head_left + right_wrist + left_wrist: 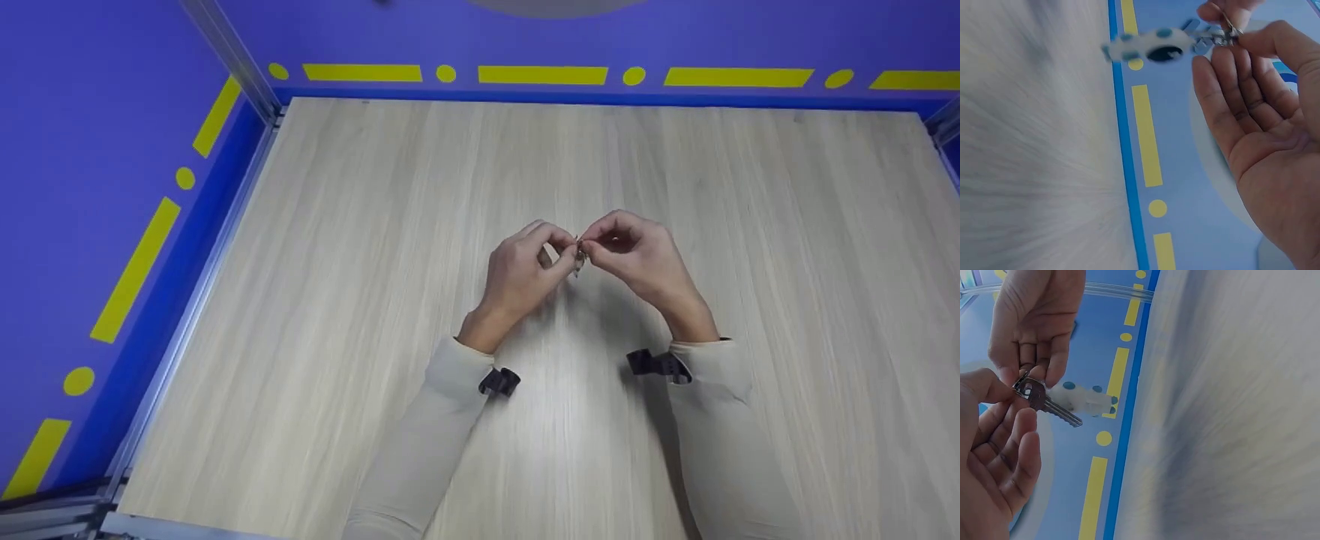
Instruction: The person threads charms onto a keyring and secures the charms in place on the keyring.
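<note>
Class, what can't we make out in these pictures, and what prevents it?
Key ring: both wrist views, partly covered by fingers.
Key: head view, teeth too small to see.
Charm: both wrist views, fine markings blurred.
Sleeves: head view, cut off by bottom edge.
Grey shape: head view, cut off by top edge.

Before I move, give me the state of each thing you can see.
Left hand: raised, thumb and finger pinching the metal fittings.
Right hand: raised, also pinching there, fingertips close to the left's.
Metal fittings: held up between fingertips; too small to tell open or closed.
Key: off the table, blade clear of the fingers.
White spotted charm: off the table, clear of the fingers.
Sleeves: down to the wrists.
</note>
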Available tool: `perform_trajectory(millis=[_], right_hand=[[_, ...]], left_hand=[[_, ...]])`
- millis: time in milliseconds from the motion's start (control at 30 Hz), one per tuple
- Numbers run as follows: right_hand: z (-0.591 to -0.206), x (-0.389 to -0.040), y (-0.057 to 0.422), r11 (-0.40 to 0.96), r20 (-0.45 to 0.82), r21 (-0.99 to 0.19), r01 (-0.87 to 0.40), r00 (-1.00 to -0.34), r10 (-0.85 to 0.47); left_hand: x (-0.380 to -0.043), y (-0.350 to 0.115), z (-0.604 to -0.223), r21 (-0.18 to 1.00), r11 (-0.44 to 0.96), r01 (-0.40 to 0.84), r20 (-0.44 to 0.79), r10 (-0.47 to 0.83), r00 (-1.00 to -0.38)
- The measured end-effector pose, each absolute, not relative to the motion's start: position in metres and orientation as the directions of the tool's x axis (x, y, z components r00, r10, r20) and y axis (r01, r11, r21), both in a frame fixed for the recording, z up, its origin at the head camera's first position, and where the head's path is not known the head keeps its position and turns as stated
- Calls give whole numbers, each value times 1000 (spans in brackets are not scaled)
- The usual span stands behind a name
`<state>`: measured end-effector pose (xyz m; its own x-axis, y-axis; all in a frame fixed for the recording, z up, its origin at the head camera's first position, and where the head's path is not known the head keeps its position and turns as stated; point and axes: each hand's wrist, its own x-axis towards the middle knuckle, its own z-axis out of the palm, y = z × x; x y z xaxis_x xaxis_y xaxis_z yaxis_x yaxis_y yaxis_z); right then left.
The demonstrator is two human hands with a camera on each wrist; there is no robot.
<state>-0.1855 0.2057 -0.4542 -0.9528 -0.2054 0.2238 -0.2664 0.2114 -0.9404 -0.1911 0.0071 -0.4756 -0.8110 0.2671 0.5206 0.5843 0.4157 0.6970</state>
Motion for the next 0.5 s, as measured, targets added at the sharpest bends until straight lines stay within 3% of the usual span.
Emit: perform_trajectory(millis=[200,500], right_hand=[[-456,-188,205,148,232,-955,-258,-958,-170],[-457,-188,205,143,249,-949,-280,-947,-204]], left_hand=[[-193,6,-477,756,302,581,524,254,-813],[-193,7,-476,771,321,550,476,282,-833]])
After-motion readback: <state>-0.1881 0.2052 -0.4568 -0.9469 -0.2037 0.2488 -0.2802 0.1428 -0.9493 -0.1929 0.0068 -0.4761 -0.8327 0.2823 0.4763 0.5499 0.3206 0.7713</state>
